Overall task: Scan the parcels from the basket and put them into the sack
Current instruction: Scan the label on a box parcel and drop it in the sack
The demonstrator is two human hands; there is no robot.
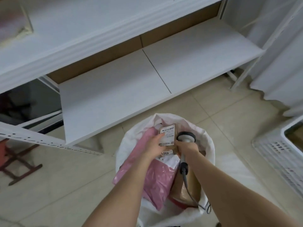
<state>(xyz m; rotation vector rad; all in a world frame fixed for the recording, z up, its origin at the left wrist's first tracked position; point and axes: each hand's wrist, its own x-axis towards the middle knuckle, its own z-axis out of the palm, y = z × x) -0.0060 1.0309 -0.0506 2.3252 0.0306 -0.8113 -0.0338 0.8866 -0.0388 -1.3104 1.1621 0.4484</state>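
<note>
Two hands work above the open mouth of the white sack (127, 141), head view. The left hand (155, 145) has its fingers curled round the near edge of a small brown parcel (168, 138), with the thumb pressed on its white barcoded label (167, 130). The parcel lies at 1 o'clock of this hand, label upward, over the sack's opening.

The right hand (187, 149) is closed in a full grip round the handle of a grey barcode scanner (186, 136). The scanner head stands at 12 o'clock of the hand, just beside the right edge of the held parcel, and its cable (188, 188) trails toward 6 o'clock and over the sack's rim.

Inside the sack, a pink parcel (155, 179) lies at 6 o'clock of the left hand. A white parcel (170, 160) whose label reads "4001" shows between the two wrists, and a larger brown parcel (186, 184) lies under the right forearm.

The sack stands on the tiled floor (65, 185). A white slotted basket (275, 153) stands at 3 o'clock of the sack, well apart, and a white shelf (123, 89) lies at 12 o'clock.
</note>
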